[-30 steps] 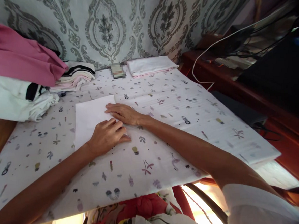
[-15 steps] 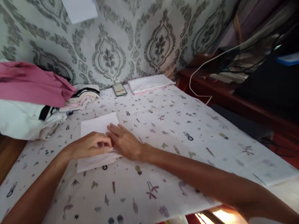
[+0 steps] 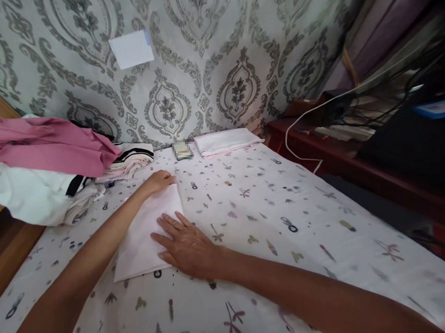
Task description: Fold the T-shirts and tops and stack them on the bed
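Observation:
A folded white cloth (image 3: 146,236) lies flat on the patterned sheet (image 3: 271,219) that covers the table. My left hand (image 3: 159,181) rests at the cloth's far corner, fingers curled on its edge. My right hand (image 3: 184,244) lies flat, fingers spread, on the cloth's near right side and presses it down. Neither hand lifts the cloth.
A pile of pink, white and striped clothes (image 3: 45,167) sits at the back left. Another folded white cloth (image 3: 226,140) and a small blurred object (image 3: 182,149) lie by the patterned wall. A dark wooden ledge with cables (image 3: 319,145) runs along the right.
My left hand slid away from me along the cloth to its far corner. My right hand moved a little toward me and spread flat. The camera tilted up.

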`<move>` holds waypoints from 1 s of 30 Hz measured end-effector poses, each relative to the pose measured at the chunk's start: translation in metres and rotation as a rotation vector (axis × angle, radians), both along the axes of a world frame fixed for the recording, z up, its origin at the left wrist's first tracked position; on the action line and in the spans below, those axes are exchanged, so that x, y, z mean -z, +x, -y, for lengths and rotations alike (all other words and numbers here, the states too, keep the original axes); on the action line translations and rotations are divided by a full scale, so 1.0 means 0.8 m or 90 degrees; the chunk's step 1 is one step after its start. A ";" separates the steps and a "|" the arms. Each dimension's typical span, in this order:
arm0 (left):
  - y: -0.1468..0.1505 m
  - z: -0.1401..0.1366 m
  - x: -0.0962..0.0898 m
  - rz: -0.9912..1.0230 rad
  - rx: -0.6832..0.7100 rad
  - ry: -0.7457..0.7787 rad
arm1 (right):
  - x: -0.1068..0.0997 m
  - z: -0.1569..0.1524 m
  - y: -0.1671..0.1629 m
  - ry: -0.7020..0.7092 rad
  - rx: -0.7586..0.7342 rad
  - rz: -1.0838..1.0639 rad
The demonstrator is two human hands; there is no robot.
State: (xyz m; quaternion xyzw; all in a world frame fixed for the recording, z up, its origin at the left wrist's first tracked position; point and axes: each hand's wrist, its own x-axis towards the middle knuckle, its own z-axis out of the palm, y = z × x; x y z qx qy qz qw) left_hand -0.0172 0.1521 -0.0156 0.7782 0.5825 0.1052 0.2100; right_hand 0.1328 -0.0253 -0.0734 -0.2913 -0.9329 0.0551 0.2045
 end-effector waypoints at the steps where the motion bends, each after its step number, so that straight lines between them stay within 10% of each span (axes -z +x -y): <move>1: 0.002 -0.001 0.002 -0.001 -0.001 -0.005 | 0.000 0.000 0.000 -0.004 -0.002 0.002; 16: 0.015 0.004 0.050 0.038 -0.098 0.079 | -0.013 0.005 0.001 -0.068 0.001 0.022; 25: -0.058 0.019 -0.003 0.128 -0.040 -0.066 | -0.008 -0.003 0.003 -0.087 -0.017 -0.037; 30: -0.105 0.041 -0.022 0.038 0.023 -0.107 | -0.013 -0.015 0.009 -0.147 0.231 -0.137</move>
